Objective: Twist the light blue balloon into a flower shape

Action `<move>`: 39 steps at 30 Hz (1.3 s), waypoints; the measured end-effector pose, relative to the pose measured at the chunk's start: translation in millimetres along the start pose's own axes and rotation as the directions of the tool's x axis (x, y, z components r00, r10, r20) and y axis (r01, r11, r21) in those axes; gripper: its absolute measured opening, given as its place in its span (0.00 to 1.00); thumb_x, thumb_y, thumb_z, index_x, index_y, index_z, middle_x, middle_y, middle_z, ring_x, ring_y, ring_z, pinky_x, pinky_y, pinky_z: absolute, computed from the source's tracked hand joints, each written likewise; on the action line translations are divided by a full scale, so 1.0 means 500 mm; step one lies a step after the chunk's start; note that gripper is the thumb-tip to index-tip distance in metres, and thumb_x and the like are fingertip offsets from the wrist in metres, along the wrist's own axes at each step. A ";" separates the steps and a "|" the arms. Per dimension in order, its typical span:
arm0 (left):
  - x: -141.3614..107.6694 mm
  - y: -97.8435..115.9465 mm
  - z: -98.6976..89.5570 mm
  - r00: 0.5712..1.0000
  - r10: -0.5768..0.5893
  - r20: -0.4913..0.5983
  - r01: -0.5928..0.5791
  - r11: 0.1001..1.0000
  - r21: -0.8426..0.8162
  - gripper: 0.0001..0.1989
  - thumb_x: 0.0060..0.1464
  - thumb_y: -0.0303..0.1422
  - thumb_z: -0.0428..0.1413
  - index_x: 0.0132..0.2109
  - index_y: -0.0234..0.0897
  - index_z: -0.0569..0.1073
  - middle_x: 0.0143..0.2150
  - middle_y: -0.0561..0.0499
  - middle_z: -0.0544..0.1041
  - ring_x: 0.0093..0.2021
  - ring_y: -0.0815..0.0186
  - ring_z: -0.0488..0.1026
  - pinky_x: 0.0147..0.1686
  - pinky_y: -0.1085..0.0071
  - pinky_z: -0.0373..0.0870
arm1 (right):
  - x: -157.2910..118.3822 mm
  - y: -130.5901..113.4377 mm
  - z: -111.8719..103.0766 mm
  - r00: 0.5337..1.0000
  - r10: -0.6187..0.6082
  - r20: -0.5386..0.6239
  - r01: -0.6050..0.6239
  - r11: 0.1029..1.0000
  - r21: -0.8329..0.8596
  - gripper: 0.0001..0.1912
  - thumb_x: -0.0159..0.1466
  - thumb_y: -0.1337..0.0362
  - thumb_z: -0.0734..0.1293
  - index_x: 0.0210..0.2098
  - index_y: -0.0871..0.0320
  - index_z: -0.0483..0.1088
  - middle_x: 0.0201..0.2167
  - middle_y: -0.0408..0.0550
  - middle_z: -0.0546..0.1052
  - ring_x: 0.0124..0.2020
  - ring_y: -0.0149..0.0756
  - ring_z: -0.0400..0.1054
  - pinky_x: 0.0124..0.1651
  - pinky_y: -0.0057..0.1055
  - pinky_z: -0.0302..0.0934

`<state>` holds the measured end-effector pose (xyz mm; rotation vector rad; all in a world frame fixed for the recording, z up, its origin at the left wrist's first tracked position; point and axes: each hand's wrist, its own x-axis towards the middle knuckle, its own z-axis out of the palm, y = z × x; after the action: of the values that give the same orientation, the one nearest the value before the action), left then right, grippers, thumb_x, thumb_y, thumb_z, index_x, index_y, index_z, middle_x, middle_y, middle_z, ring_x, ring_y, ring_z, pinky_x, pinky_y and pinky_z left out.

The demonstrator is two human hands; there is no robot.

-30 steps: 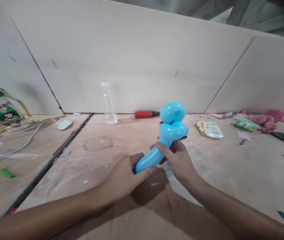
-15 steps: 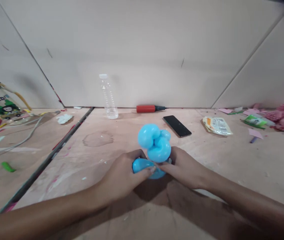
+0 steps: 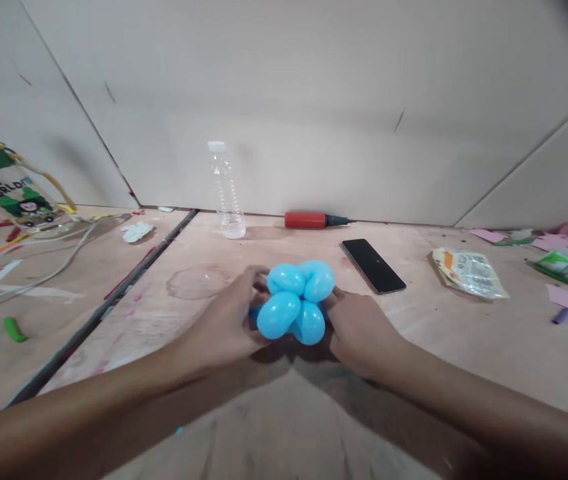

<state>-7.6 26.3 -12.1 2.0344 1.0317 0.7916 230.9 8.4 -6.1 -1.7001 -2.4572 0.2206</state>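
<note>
Hands [image 3: 234, 320] [image 3: 364, 330] hold balloon [image 3: 281, 313] near phone [image 3: 374, 265] edge, well apart from wall [image 3: 289, 113].

The blue balloon [image 3: 279, 316] looked like smooth, glossy rubber. Beyond the balloon, the bottle [image 3: 227, 197] was clear, ribbed plastic, the pump [image 3: 305, 220] smooth red plastic, and the wall [image 3: 284, 100] matt. Right of the balloon, the phone [image 3: 374, 265] had a smooth, glassy front, and the packet [image 3: 474, 272] was shiny, wrinkled film. Beneath the balloon, the tabletop [image 3: 274, 427] looked matt and smudged.
</note>
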 end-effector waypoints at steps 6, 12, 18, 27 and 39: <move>-0.023 0.047 0.007 0.836 0.528 0.153 -0.495 0.603 0.626 0.45 0.54 0.38 0.65 0.74 0.53 0.53 0.79 0.43 0.52 0.77 0.34 0.46 0.71 0.29 0.38 | 0.016 -0.010 0.013 0.990 -0.124 -0.066 0.116 0.986 -0.116 0.09 0.62 0.65 0.65 0.42 0.57 0.74 0.42 0.56 0.81 0.30 0.42 0.73 0.30 0.36 0.55; 0.027 0.014 0.017 0.889 0.446 0.103 -0.393 0.626 0.674 0.24 0.60 0.36 0.61 0.61 0.38 0.70 0.73 0.36 0.65 0.66 0.43 0.70 0.54 0.50 0.77 | 0.008 -0.014 0.018 0.989 -0.084 -0.125 0.103 0.983 0.150 0.19 0.61 0.67 0.64 0.52 0.61 0.67 0.44 0.55 0.80 0.40 0.48 0.76 0.38 0.39 0.63; 0.028 -0.002 0.008 0.930 0.366 0.020 -0.314 0.768 0.558 0.25 0.50 0.31 0.62 0.56 0.38 0.72 0.71 0.37 0.66 0.64 0.42 0.72 0.53 0.50 0.78 | -0.017 -0.028 0.022 0.973 -0.176 -0.151 0.193 0.976 0.104 0.43 0.56 0.68 0.64 0.70 0.56 0.48 0.63 0.60 0.68 0.53 0.50 0.70 0.40 0.42 0.68; 0.038 -0.041 0.008 0.926 0.321 -0.198 -0.253 0.918 0.307 0.23 0.49 0.29 0.63 0.53 0.39 0.70 0.65 0.40 0.70 0.64 0.49 0.71 0.63 0.51 0.69 | 0.041 -0.039 0.021 0.929 -0.313 -0.196 0.253 0.927 -0.278 0.37 0.56 0.67 0.64 0.64 0.61 0.57 0.51 0.59 0.70 0.50 0.52 0.65 0.38 0.43 0.68; 0.050 -0.014 -0.025 0.949 0.293 -0.116 -0.221 0.881 0.418 0.25 0.56 0.45 0.67 0.56 0.41 0.72 0.69 0.41 0.68 0.65 0.45 0.71 0.64 0.47 0.68 | 0.059 -0.062 0.001 0.930 -0.257 -0.263 0.160 0.926 -0.341 0.28 0.56 0.69 0.65 0.57 0.61 0.62 0.47 0.54 0.73 0.41 0.46 0.71 0.31 0.39 0.62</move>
<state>-7.7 54.5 -5.9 2.5310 1.1043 0.9758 192.4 25.4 0.9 -1.4177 -2.5056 -0.4491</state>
